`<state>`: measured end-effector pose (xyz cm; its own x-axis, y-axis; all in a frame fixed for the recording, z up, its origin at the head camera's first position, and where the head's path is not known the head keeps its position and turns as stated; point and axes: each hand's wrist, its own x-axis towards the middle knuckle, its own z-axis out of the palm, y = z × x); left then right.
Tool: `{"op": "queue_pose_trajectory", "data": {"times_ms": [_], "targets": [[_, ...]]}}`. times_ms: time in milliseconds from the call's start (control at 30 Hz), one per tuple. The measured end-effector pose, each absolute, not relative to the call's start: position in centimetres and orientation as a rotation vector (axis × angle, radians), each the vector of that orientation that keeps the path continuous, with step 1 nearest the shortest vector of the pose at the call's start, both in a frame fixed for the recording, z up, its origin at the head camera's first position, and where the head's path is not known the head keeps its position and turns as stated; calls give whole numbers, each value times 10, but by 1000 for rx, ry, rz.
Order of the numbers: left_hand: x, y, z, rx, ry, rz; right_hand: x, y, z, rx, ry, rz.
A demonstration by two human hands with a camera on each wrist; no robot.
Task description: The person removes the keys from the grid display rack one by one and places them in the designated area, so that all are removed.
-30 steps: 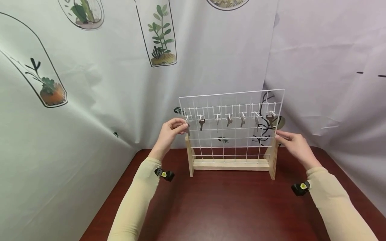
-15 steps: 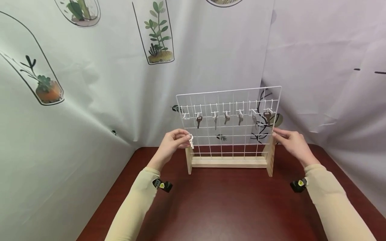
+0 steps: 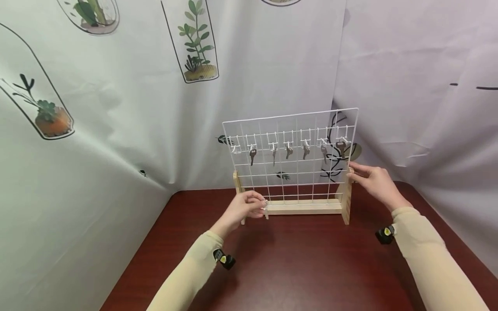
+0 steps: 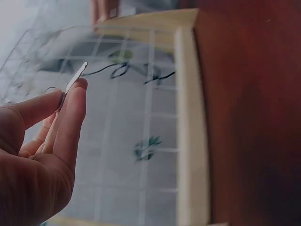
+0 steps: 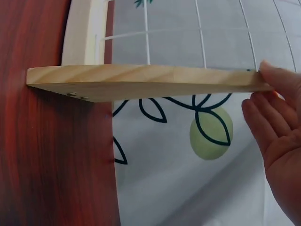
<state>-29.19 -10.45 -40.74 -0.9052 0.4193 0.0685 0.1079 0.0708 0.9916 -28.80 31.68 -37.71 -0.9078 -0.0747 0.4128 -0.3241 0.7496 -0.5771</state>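
Note:
Thumb and fingers of my left hand [image 3: 246, 207] pinch a small key [image 4: 76, 77], in front of the lower left of the white wire grid rack [image 3: 289, 115]. In the left wrist view a thin ring shows beside the key. My right hand [image 3: 375, 182] grips the upper end of the rack's right wooden post [image 5: 155, 77], thumb on one side and fingers on the other. Several keys, such as a dark key [image 3: 253, 156], hang in a row from white hooks on the grid. At the row's left end, a hook [image 3: 235, 149] bears no key.
The rack's wooden base [image 3: 305, 209] stands on a dark red table [image 3: 311, 268]. Behind it hangs a pale cloth [image 3: 272, 65] printed with plants, and more cloth rises on both sides.
My left hand has taken the leftmost key off its hook and carried it down and to the right, near the base. My right hand keeps its hold on the post.

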Motion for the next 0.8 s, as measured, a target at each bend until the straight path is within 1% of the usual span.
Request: {"op": "queue_pose_trajectory", "data": {"times_ms": [333, 533, 800], "targets": [[-283, -75, -446, 519, 1977, 1840, -298, 323, -372, 415, -2562, 868], [-275, -49, -466, 502, 1960, 1806, -300, 323, -369, 413, -2592, 875], [-269, -11, -479, 515, 1989, 1802, -299, 324, -371, 391, -2603, 901]]}}
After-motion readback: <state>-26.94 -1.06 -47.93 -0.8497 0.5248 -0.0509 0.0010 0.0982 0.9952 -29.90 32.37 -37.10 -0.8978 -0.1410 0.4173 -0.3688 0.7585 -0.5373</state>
